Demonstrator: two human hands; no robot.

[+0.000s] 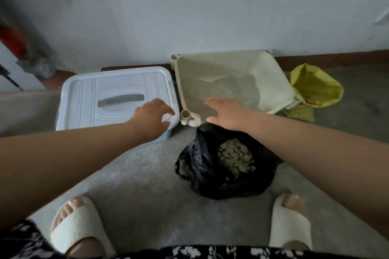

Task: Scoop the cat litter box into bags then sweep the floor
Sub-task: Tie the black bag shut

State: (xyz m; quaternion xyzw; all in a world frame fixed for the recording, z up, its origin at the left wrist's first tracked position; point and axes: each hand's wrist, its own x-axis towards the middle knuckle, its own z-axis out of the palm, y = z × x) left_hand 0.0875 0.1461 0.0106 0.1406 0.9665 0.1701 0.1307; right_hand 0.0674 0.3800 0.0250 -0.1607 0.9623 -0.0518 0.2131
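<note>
A cream litter box (271, 69) stands against the wall, tilted, with grey litter (227, 90) spread thinly inside. In front of it a black plastic bag (202, 166) lies open on the floor with a heap of litter clumps (235, 157) inside. My right hand (225, 113) reaches over the box's near edge, fingers spread, holding nothing. My left hand (152, 114) rests on the near right corner of a white lid (88, 99) covering a blue bin; its fingers curl over the lid's edge.
A yellow-green bag (315, 88) sits to the right of the litter box. Loose litter grains (151, 151) dot the concrete floor. My feet in cream slippers (77, 223) stand at the bottom. A red-handled tool (12, 42) leans at the far left wall.
</note>
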